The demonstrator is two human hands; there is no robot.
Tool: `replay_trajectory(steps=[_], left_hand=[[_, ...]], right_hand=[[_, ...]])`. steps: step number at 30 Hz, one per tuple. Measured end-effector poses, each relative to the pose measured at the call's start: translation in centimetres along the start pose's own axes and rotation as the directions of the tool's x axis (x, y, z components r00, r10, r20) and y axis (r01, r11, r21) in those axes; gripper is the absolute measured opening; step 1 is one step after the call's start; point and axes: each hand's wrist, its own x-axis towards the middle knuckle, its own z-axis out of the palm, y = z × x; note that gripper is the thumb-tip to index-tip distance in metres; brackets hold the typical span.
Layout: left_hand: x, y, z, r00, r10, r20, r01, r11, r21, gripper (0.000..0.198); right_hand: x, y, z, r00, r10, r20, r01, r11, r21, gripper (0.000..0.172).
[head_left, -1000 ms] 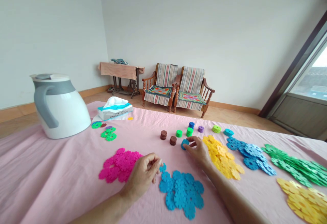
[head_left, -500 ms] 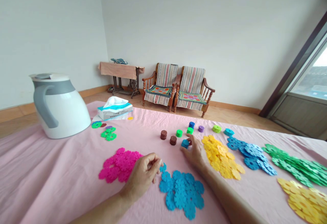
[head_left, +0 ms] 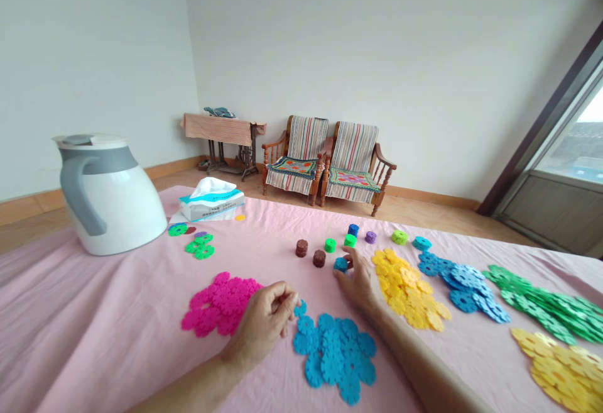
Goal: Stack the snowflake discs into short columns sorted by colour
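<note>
My right hand reaches forward on the pink cloth, its fingers pinched on a small stack of blue discs that stands beside two brown stacks. My left hand rests curled at the near edge of the blue snowflake-disc pile, fingertips pressed together by a blue disc; I cannot make out whether it holds one. A magenta disc pile lies just left of that hand.
A yellow pile, a blue pile, a green pile and another yellow pile lie to the right. Small coloured stacks stand further back. A white kettle and tissue box sit at the left.
My right hand has drawn the small blue stack slightly toward me and to the left, closing round it. My left hand has stayed put.
</note>
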Motion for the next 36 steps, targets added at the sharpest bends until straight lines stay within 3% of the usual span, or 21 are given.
replay_trajectory(steps=[5,8,10,14,17,25,32,36], left_hand=[[0.1,-0.1,-0.1,0.998,-0.021,-0.057,0.018,0.998,-0.055,0.033],[0.0,-0.4,-0.1,0.990,-0.055,-0.132,0.043,0.995,-0.091,0.031],[0.0,-0.5,-0.1,0.984,-0.060,-0.168,0.043,0.994,-0.100,0.029],[-0.1,-0.4,-0.2,0.975,-0.036,-0.218,0.008,0.992,-0.126,0.029],[0.0,-0.3,-0.3,0.973,-0.028,-0.229,-0.003,0.991,-0.133,0.029],[0.3,-0.6,-0.2,0.988,-0.029,-0.152,0.020,0.998,-0.060,0.029],[0.2,-0.4,-0.1,0.990,-0.026,-0.140,0.023,0.999,-0.025,0.030],[0.2,-0.5,-0.1,0.989,-0.025,-0.145,0.022,1.000,-0.018,0.029]], right_hand=[[0.1,-2.0,-1.6,0.994,-0.090,-0.065,0.092,0.995,0.034,0.033],[-0.4,-4.5,-2.8,0.976,-0.187,0.110,0.167,0.971,0.170,0.013],[-0.9,-6.1,-3.3,0.917,-0.282,0.281,0.208,0.941,0.265,0.018],[-2.0,-8.0,-3.5,0.748,-0.451,0.487,0.315,0.887,0.336,0.039],[-2.3,-8.5,-3.6,0.686,-0.458,0.564,0.348,0.889,0.299,0.041],[-2.0,-9.0,-3.8,0.713,-0.375,0.592,0.306,0.927,0.218,0.023],[-2.4,-9.1,-3.8,0.710,-0.400,0.580,0.358,0.914,0.193,0.029],[-2.5,-9.4,-3.5,0.735,-0.365,0.572,0.345,0.927,0.148,0.022]])
